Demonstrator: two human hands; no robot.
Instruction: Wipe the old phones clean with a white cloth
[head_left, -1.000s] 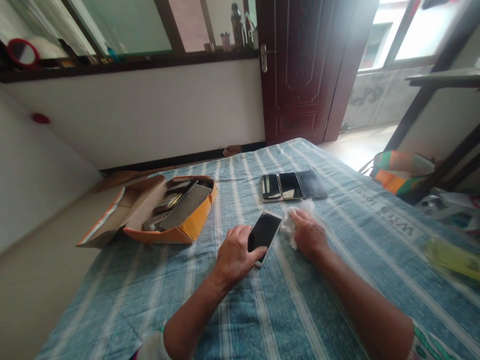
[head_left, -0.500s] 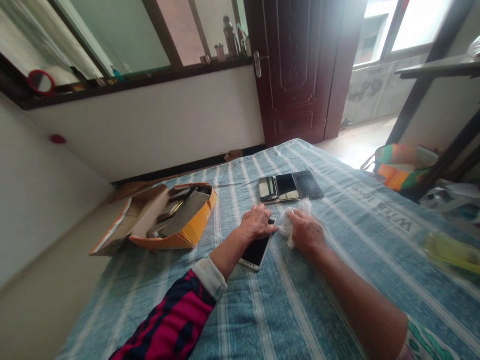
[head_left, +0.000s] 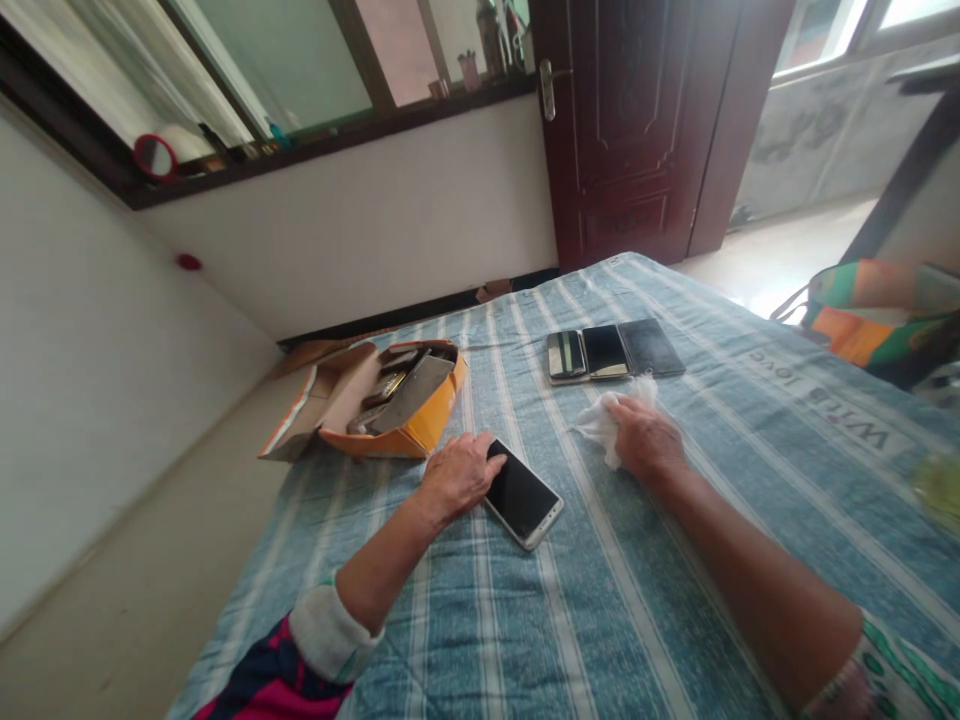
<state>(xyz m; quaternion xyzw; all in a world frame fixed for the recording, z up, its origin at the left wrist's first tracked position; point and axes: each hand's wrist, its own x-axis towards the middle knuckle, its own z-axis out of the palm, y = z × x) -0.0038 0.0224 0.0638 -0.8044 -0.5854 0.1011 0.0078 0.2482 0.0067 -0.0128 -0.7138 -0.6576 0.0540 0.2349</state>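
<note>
A room in a home, probably a bedroom, with a blue striped cloth (head_left: 517, 620) over a wide bed-like surface, a dark red wooden door (head_left: 630, 130), and a round red-framed mirror (head_left: 155, 157) on the window ledge (head_left: 330, 140).

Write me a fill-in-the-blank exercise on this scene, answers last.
The left hand touches a phone whose screen is colored ____.
The right hand holds a crumpled cloth colored ____.
Beyond the cloth, ____ flat devices lie in a row.
The lid of the cardboard box is ____.

Answers: black; white; three; open
</note>
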